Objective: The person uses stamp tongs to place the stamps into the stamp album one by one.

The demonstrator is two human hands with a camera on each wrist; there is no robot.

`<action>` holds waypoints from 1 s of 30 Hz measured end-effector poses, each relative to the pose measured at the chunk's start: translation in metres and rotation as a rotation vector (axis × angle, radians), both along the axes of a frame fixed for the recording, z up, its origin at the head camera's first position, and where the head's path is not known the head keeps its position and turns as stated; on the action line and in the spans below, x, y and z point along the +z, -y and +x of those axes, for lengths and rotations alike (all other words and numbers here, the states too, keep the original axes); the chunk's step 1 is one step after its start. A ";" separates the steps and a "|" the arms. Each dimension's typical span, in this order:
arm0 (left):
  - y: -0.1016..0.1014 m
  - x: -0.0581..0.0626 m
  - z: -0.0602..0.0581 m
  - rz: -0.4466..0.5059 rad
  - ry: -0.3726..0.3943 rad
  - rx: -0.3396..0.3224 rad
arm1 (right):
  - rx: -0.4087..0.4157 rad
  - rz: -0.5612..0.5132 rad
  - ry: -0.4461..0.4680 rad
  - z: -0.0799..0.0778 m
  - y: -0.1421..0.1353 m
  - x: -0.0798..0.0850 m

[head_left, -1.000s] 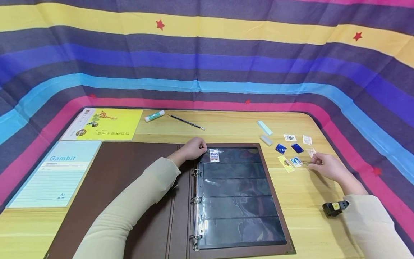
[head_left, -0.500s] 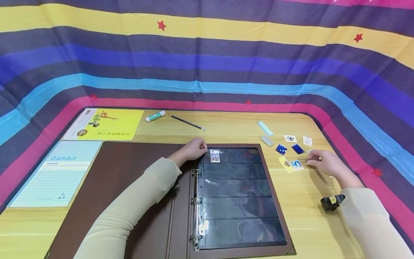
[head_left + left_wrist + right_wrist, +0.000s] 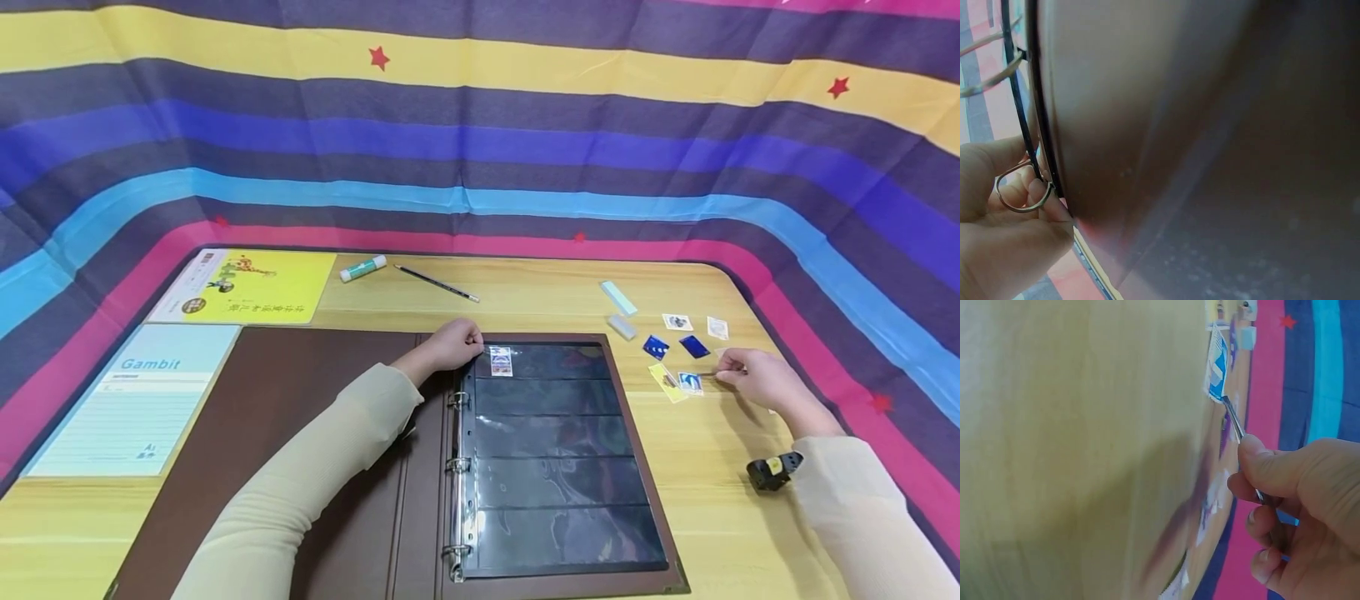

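My left hand (image 3: 453,343) is at the top of the binder's ring side, its fingertips pinching the upper inner corner of the clear-pocketed album page (image 3: 555,483). A stamp (image 3: 501,362) sits in the page's top row, beside those fingers. Over on the right, my right hand (image 3: 761,383) grips metal tweezers (image 3: 1235,422) between thumb and fingers. The tweezer tips are right at the edge of a blue-and-white stamp (image 3: 1217,365) lying by a yellow stamp (image 3: 667,383). Dark blue stamps (image 3: 694,346) and pale ones (image 3: 717,327) lie just beyond; one is mostly hidden by the hand.
The brown binder (image 3: 322,467) lies open across the table. Left of it are a Gambit notepad (image 3: 127,408) and a yellow booklet (image 3: 277,292). A glue stick (image 3: 363,268) and pencil (image 3: 435,282) lie behind, with an eraser (image 3: 622,327) and pale green strip (image 3: 618,297) further right.
My right hand has shifted slightly, now covering most of a pale stamp seen earlier. The blue-and-white stamp has slid a little toward the near side. My left hand keeps its place.
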State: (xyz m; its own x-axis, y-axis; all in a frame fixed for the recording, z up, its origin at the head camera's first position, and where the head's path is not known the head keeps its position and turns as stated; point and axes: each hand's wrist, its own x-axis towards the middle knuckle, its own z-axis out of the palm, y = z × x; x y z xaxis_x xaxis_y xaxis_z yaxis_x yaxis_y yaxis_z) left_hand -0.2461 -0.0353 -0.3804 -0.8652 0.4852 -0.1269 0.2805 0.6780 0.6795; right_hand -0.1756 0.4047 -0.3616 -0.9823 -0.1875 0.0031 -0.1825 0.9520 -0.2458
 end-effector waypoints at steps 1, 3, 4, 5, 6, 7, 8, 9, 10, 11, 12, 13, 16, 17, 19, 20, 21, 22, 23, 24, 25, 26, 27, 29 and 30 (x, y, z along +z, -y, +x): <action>0.000 0.000 0.000 -0.002 -0.004 -0.001 | -0.004 -0.006 -0.013 0.001 0.000 0.002; 0.000 -0.001 -0.001 -0.003 -0.007 -0.004 | -0.011 -0.021 -0.045 0.001 -0.001 0.006; 0.000 -0.001 -0.001 -0.002 -0.006 -0.004 | -0.017 -0.032 -0.057 0.001 0.000 0.009; 0.000 -0.001 -0.001 -0.002 -0.006 -0.003 | -0.017 -0.044 -0.074 0.000 0.002 0.012; 0.000 -0.001 -0.001 0.000 -0.004 -0.001 | -0.014 -0.057 -0.087 -0.001 0.004 0.015; 0.000 -0.002 -0.001 0.002 -0.002 -0.001 | -0.012 -0.064 -0.103 -0.002 0.008 0.019; 0.000 -0.002 -0.001 0.005 0.001 0.000 | -0.011 -0.075 -0.114 -0.004 0.012 0.022; 0.001 -0.003 -0.002 0.008 0.002 0.001 | -0.008 -0.079 -0.128 -0.006 0.018 0.026; 0.001 -0.003 -0.002 0.010 0.006 0.004 | 0.003 -0.087 -0.143 -0.009 0.025 0.029; 0.001 -0.003 -0.002 0.012 0.009 0.006 | 0.013 -0.086 -0.160 -0.012 0.033 0.032; 0.001 -0.003 -0.002 0.015 0.012 0.007 | 0.028 -0.090 -0.169 -0.015 0.041 0.034; 0.000 -0.003 -0.001 0.016 0.013 0.008 | 0.040 -0.094 -0.172 -0.019 0.051 0.036; 0.000 -0.001 -0.001 0.028 0.023 0.012 | 0.086 -0.108 -0.175 -0.030 0.082 0.039; 0.000 0.000 0.000 0.034 0.026 0.013 | 0.096 -0.115 -0.170 -0.035 0.093 0.040; 0.001 0.001 0.000 0.046 0.030 0.011 | 0.110 -0.142 -0.148 -0.043 0.115 0.039; 0.001 0.001 0.001 0.054 0.031 0.009 | 0.116 -0.150 -0.142 -0.047 0.125 0.038; 0.001 0.001 0.001 0.063 0.034 0.006 | 0.117 -0.157 -0.133 -0.051 0.135 0.037; 0.001 0.001 0.001 0.066 0.034 0.005 | 0.119 -0.166 -0.125 -0.055 0.144 0.035; 0.001 0.001 0.001 0.069 0.035 0.004 | 0.120 -0.177 -0.119 -0.058 0.153 0.033; 0.001 0.001 0.001 0.071 0.036 0.004 | 0.122 -0.185 -0.113 -0.062 0.161 0.031; 0.002 0.000 0.001 0.073 0.038 0.004 | 0.122 -0.189 -0.110 -0.065 0.168 0.028; 0.002 0.000 0.001 0.074 0.039 0.006 | 0.123 -0.186 -0.112 -0.068 0.175 0.026; 0.002 0.000 0.001 0.074 0.040 0.006 | 0.123 -0.186 -0.110 -0.071 0.181 0.023; 0.002 0.000 0.000 0.079 0.046 0.011 | 0.128 -0.183 -0.111 -0.077 0.190 0.018; 0.002 0.000 0.000 0.082 0.049 0.013 | 0.131 -0.176 -0.109 -0.078 0.194 0.016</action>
